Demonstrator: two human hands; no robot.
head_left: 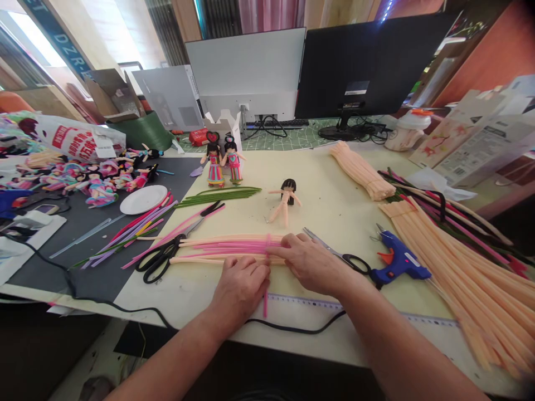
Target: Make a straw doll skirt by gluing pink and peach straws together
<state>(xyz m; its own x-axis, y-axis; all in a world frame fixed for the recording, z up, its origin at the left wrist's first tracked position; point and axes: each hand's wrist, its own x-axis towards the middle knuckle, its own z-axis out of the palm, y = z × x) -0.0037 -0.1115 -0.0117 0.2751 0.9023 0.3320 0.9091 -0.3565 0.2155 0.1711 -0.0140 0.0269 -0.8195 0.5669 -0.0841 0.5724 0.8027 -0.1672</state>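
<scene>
Side by side on the pale yellow work surface lie pink pipe cleaners [234, 246] and peach pipe cleaners [209, 259]. One pink pipe cleaner [265, 303] crosses them, its end hanging toward the front edge. My left hand [242, 285], fingers curled together, rests at the near side of the row against this crossing stem. From the right, my right hand [311, 260] closes its fingers on the same stem above the row; its fingertips partly hide the contact. Black-handled scissors [161, 259] touch the row's left end, and smaller scissors [353, 262] lie beyond my right hand.
A blue glue gun [399, 259] and loose peach stems [455, 273] lie right. A ruler [305, 301] and black cable [292, 329] run along the front. An undressed doll [286, 201], two dressed dolls [214, 167], green stems [219, 196] and a white plate [144, 199] lie farther back.
</scene>
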